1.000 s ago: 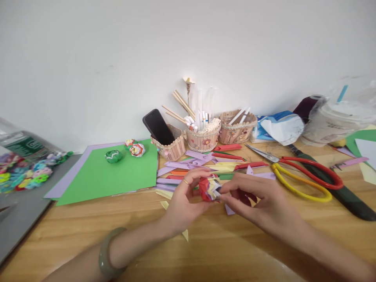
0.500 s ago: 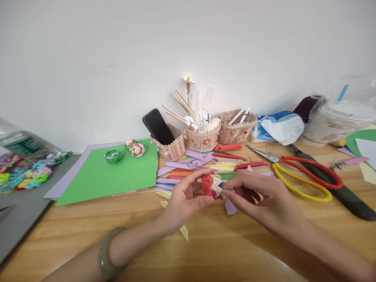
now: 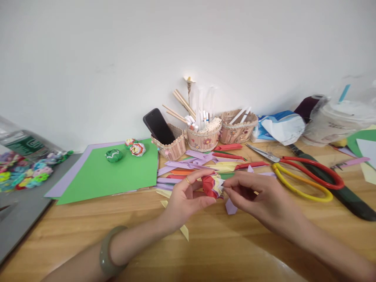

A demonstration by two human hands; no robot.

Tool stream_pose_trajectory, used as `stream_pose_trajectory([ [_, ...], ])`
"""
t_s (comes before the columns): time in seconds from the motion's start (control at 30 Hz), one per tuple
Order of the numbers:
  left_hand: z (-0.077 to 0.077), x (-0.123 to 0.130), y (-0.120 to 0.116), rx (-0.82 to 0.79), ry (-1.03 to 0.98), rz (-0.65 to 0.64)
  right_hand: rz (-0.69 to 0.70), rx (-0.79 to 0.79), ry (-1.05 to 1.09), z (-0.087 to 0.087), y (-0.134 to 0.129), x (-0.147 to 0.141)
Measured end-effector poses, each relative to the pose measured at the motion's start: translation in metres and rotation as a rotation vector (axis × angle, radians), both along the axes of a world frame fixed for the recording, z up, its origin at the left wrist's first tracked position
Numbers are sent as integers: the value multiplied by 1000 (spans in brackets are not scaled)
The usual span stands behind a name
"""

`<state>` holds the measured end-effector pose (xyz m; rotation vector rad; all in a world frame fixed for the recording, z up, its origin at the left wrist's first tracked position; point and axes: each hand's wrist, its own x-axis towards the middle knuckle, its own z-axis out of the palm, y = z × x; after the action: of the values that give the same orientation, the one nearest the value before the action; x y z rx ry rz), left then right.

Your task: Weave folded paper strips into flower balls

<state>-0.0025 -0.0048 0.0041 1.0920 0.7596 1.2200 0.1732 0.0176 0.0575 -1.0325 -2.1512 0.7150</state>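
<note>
Head view. A folded paper ball [image 3: 209, 185], red, yellow and white, is held above the counter [image 3: 217, 250]: the grip of the left hand [image 3: 185, 198] clasps its red side; the right hand [image 3: 257, 194] pinches its pale edge. Probably light, springy, easily creased; best cradled loosely.

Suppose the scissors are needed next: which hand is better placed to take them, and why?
Probably the right hand: it is nearer the scissors, whose handles lie on its side, while the left hand, holding the paper piece, is farther away.
</note>
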Motion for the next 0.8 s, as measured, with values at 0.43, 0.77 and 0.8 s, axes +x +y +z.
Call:
stream_pose_trajectory([
  [0.43, 0, 2, 2, 11, 49, 76, -112, 451, -176, -22, -5, 0],
  [0.77, 2, 2, 2, 5, -9, 100, 38, -298, 117, 0, 6, 4],
  [0.8, 1, 2, 2, 9, -11, 109, 23, -269, 117, -1, 5, 4],
])
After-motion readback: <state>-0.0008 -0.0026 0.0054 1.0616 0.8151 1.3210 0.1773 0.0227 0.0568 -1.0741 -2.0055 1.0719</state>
